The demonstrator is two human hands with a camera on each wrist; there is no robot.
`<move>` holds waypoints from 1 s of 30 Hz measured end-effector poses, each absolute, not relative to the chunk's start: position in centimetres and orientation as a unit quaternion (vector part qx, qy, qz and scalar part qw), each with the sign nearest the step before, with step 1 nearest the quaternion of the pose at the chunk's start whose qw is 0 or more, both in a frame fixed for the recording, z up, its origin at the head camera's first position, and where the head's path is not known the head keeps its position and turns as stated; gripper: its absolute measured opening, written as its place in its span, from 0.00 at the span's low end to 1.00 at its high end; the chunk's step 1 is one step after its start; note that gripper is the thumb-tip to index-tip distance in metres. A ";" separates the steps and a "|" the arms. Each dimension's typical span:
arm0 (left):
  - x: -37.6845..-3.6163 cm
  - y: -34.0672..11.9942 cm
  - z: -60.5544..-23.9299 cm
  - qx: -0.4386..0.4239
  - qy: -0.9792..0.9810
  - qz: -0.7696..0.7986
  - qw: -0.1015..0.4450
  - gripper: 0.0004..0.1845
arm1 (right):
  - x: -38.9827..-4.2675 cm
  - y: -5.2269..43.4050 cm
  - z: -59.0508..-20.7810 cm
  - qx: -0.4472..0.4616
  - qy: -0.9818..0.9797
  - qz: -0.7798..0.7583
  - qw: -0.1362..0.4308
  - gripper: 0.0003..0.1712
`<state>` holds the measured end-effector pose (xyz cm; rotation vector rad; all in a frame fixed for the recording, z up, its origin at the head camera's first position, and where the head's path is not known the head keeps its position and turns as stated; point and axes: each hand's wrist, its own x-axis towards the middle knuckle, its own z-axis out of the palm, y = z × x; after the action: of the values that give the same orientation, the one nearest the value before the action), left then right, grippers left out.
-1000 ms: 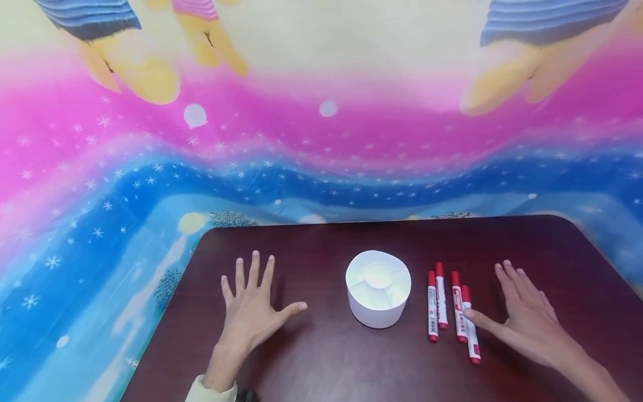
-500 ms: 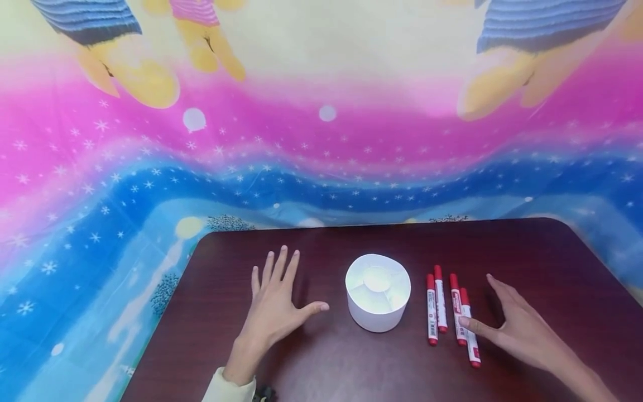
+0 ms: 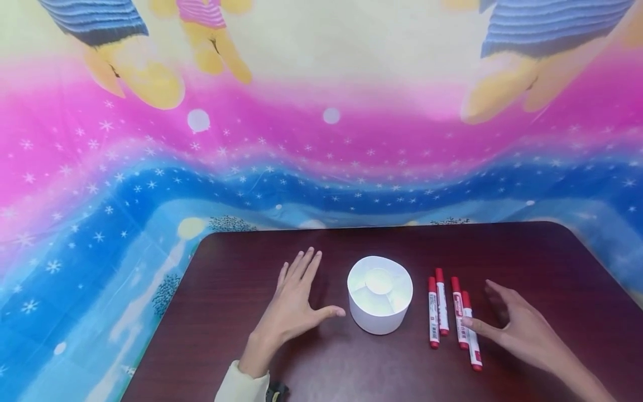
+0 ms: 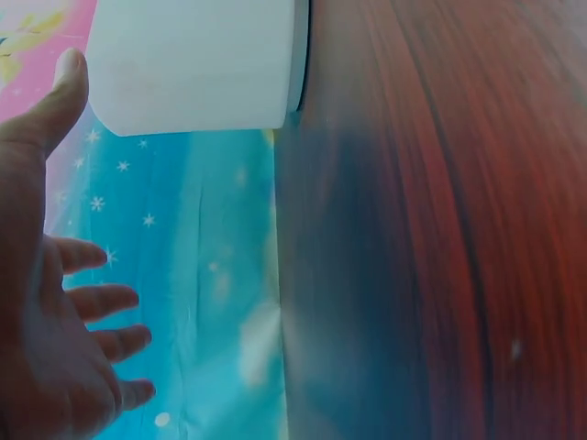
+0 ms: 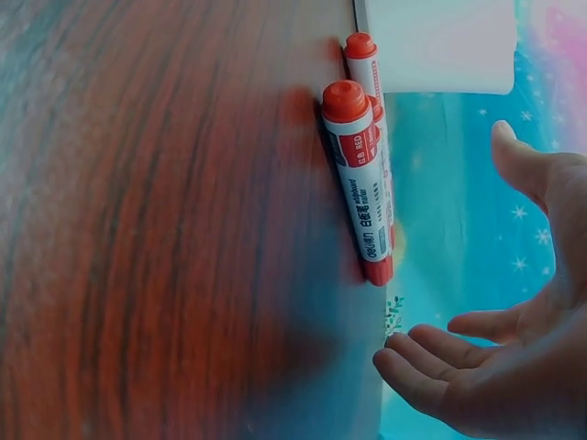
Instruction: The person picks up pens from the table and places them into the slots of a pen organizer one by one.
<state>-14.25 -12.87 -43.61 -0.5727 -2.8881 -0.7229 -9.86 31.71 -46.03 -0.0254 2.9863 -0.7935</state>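
Observation:
A round white divided container [image 3: 380,321] stands upright on the table, a small ring at its centre and partitions around it. My left hand [image 3: 296,304] hovers to its left, fingers straight and thumb pointing at its wall. Several red-and-white whiteboard markers lie side by side to the container's right, among them the rightmost marker [image 3: 474,346]. My right hand [image 3: 524,332] is beside them with its fingers relaxed, the thumb overlapping the rightmost marker in the head view. In the right wrist view the nearest whiteboard marker [image 5: 362,192] lies apart from the thumb and fingers. Both hands hold nothing.
The dark wooden table [image 3: 241,262] has rounded far corners. Behind it hangs a pink and blue printed cloth [image 3: 301,139] with snowflakes, reaching down to the back edge. A dark band [image 3: 276,391] shows at my left wrist beside the pale sleeve [image 3: 243,385].
My left hand has moved right, closer to the white container, its fingers drawing nearer together. My right hand's fingers have bent and come slightly left. Container and markers stay in place.

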 end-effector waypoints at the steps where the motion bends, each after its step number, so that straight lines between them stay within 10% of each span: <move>1: -14.3 -12.7 -43.6 -0.194 -0.949 -0.242 0.055 0.69 | -9.9 31.7 -46.0 -0.006 0.965 -0.262 0.025 0.67; 30: -15.5 -10.3 -45.1 -0.240 -0.897 -0.370 -0.018 0.62 | -10.8 32.5 -46.7 0.050 0.941 -0.326 0.074 0.55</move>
<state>-15.49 -10.28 -45.12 -0.7628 -2.8518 -1.1770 -10.79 32.46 -46.69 0.1494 2.8245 -0.9785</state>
